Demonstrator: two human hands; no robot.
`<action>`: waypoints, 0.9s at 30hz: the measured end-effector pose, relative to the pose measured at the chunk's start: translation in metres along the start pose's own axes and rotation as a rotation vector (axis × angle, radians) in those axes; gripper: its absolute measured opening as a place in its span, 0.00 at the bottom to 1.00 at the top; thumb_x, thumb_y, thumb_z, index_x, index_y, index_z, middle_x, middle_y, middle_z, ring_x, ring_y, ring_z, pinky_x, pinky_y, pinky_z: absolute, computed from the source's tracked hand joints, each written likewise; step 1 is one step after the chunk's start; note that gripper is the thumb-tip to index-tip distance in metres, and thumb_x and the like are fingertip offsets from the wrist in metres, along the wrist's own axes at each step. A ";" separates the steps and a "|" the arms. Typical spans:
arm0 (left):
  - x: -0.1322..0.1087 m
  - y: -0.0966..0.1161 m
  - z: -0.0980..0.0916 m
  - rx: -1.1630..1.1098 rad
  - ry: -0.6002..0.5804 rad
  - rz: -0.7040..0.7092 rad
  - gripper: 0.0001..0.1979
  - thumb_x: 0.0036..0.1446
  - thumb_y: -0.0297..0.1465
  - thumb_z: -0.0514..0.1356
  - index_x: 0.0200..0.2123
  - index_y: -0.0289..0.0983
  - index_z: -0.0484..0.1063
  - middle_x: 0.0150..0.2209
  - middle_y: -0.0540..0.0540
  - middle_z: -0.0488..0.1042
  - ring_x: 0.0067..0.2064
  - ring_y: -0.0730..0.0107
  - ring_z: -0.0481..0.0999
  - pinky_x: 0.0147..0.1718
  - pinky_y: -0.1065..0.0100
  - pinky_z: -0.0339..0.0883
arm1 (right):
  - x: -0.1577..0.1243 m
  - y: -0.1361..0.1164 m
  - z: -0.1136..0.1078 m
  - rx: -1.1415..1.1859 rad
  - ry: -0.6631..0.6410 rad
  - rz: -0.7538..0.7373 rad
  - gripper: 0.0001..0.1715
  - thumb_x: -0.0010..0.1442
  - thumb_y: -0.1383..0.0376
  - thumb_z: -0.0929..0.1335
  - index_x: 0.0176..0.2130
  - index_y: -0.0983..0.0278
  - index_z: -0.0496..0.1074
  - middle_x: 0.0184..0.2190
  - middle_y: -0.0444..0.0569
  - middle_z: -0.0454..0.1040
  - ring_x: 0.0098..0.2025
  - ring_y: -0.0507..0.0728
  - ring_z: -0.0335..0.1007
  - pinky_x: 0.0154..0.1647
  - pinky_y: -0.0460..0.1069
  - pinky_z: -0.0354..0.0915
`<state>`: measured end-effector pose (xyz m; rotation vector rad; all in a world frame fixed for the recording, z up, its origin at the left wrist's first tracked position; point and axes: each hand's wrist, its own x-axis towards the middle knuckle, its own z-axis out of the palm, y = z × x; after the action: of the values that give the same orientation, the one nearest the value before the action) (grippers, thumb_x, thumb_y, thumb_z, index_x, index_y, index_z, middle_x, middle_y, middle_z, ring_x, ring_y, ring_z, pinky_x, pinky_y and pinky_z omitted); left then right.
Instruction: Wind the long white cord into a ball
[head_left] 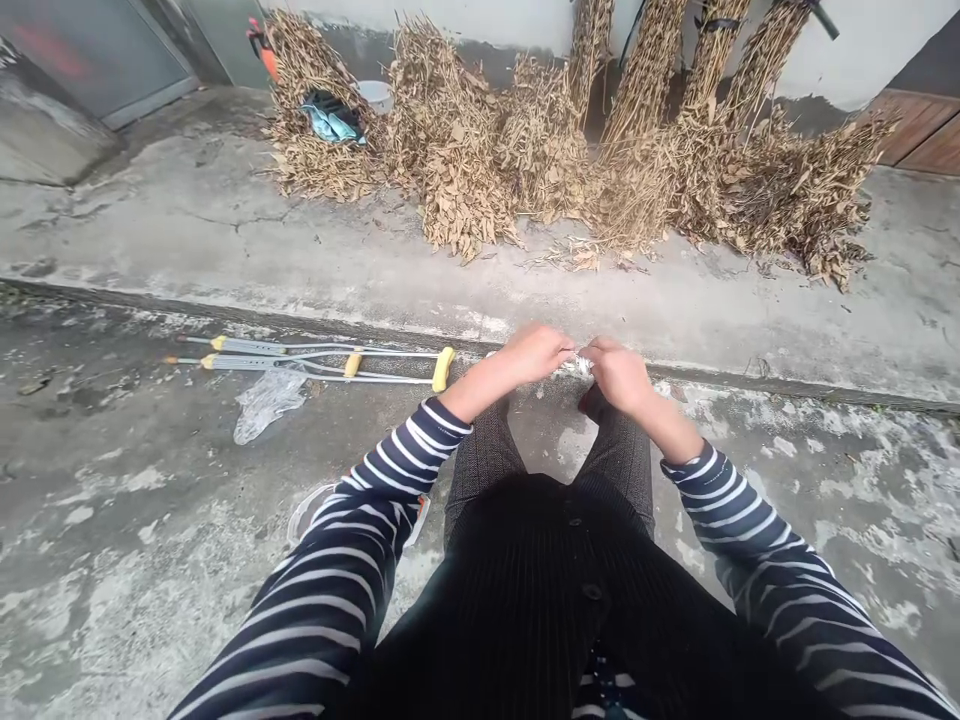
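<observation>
My left hand point(538, 353) and my right hand point(619, 374) meet in front of my knees, fingertips nearly touching. The fingers of both are pinched closed. A small crumpled, silvery-white thing point(578, 366) shows between and just below the fingertips; it looks thin and shiny, but its kind is unclear. My right hand's fingers are partly turned away. Left of my hands, a pair of crutches point(322, 362) with yellow pads lies on the ground. A clear plastic bag point(270, 402) rests crumpled against their lower side.
A low concrete step point(360, 275) runs across ahead of me. Bundles of dried plant stalks point(465, 150) lean along the wall on it. Blue-and-black gloves point(332, 117) lie on the left bundle, near a white bucket point(375, 95). By my left arm sits a partly hidden white container point(304, 515).
</observation>
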<state>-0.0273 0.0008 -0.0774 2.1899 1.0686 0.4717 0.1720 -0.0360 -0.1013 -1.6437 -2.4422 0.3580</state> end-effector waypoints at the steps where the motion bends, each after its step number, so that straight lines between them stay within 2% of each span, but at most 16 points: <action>1: 0.003 0.001 0.001 0.017 0.001 0.018 0.15 0.59 0.31 0.62 0.19 0.38 0.72 0.18 0.48 0.66 0.30 0.63 0.70 0.38 0.66 0.59 | 0.002 0.001 -0.002 0.017 -0.027 0.000 0.18 0.62 0.76 0.63 0.42 0.63 0.80 0.45 0.58 0.78 0.45 0.63 0.75 0.40 0.51 0.64; 3: 0.008 -0.001 0.005 0.024 -0.002 0.047 0.13 0.58 0.30 0.62 0.21 0.38 0.74 0.22 0.46 0.71 0.34 0.61 0.72 0.41 0.65 0.60 | 0.007 0.005 -0.004 0.057 -0.068 -0.011 0.17 0.58 0.78 0.65 0.37 0.64 0.81 0.42 0.55 0.79 0.44 0.61 0.75 0.40 0.50 0.64; 6: 0.018 -0.018 0.010 -0.035 0.038 0.042 0.11 0.60 0.31 0.60 0.26 0.38 0.78 0.27 0.45 0.76 0.35 0.62 0.73 0.41 0.66 0.61 | 0.010 0.015 0.001 0.223 -0.046 0.021 0.17 0.53 0.77 0.69 0.39 0.63 0.81 0.42 0.51 0.80 0.42 0.59 0.75 0.42 0.50 0.66; 9: 0.028 -0.044 0.022 -0.287 0.075 -0.062 0.10 0.59 0.32 0.60 0.33 0.36 0.82 0.33 0.46 0.80 0.36 0.64 0.75 0.42 0.67 0.64 | 0.009 0.021 0.008 0.732 0.019 0.110 0.13 0.51 0.68 0.75 0.40 0.64 0.81 0.39 0.50 0.81 0.41 0.59 0.76 0.44 0.52 0.70; 12: 0.029 -0.062 0.043 -0.563 0.067 -0.167 0.09 0.55 0.34 0.65 0.34 0.34 0.82 0.36 0.44 0.82 0.38 0.64 0.77 0.45 0.64 0.68 | 0.008 0.022 0.015 1.134 0.089 0.129 0.21 0.45 0.56 0.80 0.38 0.63 0.80 0.36 0.49 0.81 0.41 0.59 0.77 0.46 0.54 0.73; 14: 0.022 -0.065 0.057 -0.661 0.072 -0.181 0.11 0.54 0.36 0.66 0.32 0.33 0.81 0.35 0.43 0.82 0.39 0.64 0.78 0.47 0.63 0.68 | 0.008 0.021 0.018 1.176 0.183 0.159 0.26 0.43 0.52 0.81 0.38 0.63 0.79 0.36 0.49 0.81 0.40 0.58 0.77 0.46 0.54 0.73; 17: 0.006 -0.057 0.067 -0.700 0.066 -0.137 0.15 0.59 0.41 0.64 0.34 0.33 0.80 0.36 0.43 0.82 0.39 0.66 0.78 0.45 0.67 0.68 | 0.009 0.020 0.025 1.046 0.312 0.219 0.27 0.46 0.50 0.80 0.40 0.62 0.78 0.37 0.50 0.80 0.40 0.58 0.75 0.44 0.53 0.72; 19: -0.003 -0.047 0.064 -0.658 0.063 -0.131 0.16 0.61 0.42 0.62 0.34 0.34 0.79 0.34 0.45 0.81 0.35 0.69 0.75 0.39 0.70 0.67 | 0.010 0.018 0.028 0.955 0.363 0.242 0.27 0.48 0.50 0.78 0.43 0.62 0.76 0.38 0.50 0.79 0.40 0.58 0.74 0.40 0.52 0.72; 22: -0.011 -0.026 0.045 -0.524 0.096 -0.173 0.19 0.62 0.43 0.59 0.28 0.34 0.76 0.25 0.49 0.75 0.26 0.74 0.67 0.30 0.72 0.60 | 0.012 0.010 0.022 0.936 0.396 0.219 0.29 0.51 0.52 0.77 0.49 0.61 0.73 0.39 0.50 0.77 0.40 0.57 0.72 0.34 0.49 0.71; 25: -0.013 0.002 0.016 -0.399 0.157 -0.159 0.19 0.62 0.41 0.58 0.25 0.34 0.74 0.22 0.52 0.71 0.23 0.76 0.62 0.28 0.72 0.56 | 0.012 -0.003 -0.004 0.947 0.426 0.145 0.25 0.54 0.54 0.75 0.49 0.61 0.76 0.40 0.50 0.75 0.40 0.57 0.71 0.31 0.48 0.69; 27: -0.013 0.019 -0.002 -0.401 0.195 -0.084 0.16 0.62 0.39 0.59 0.28 0.34 0.76 0.25 0.50 0.74 0.26 0.75 0.67 0.31 0.72 0.59 | 0.009 -0.014 -0.029 0.938 0.487 0.069 0.20 0.55 0.55 0.76 0.46 0.59 0.78 0.42 0.50 0.74 0.42 0.58 0.72 0.33 0.49 0.71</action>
<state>-0.0256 -0.0176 -0.0634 1.7671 1.0561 0.8002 0.1644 -0.0297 -0.0694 -1.1856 -1.4828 0.8320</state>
